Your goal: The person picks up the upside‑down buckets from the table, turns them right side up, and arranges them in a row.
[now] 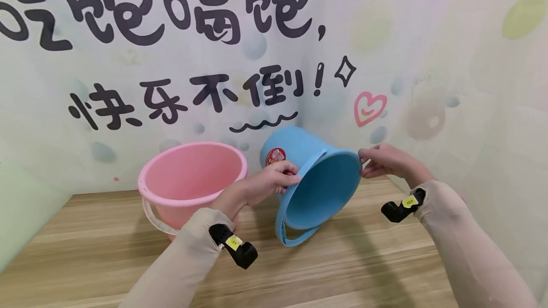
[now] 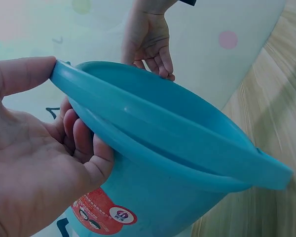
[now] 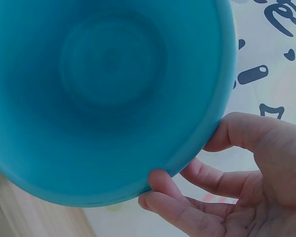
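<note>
A blue plastic bucket (image 1: 299, 144) is tipped over in the head view, its open mouth turned toward me and downward. My left hand (image 1: 267, 183) grips its left rim along with the blue handle (image 2: 138, 116); the left wrist view shows the thumb on the handle and the fingers curled beneath the rim. On the opposite side, my right hand (image 1: 389, 161) holds the rim, with fingertips over the edge (image 3: 187, 170) in the right wrist view. A red label (image 2: 101, 212) is on the bucket's outer wall. Whether the bucket touches the table I cannot tell.
A pink bucket (image 1: 192, 175) with a pale handle (image 1: 155, 217) stands upright on the wood-grain table (image 1: 85, 251), left of the blue one and partly behind my left arm. A printed white curtain (image 1: 428, 61) closes off the back and right.
</note>
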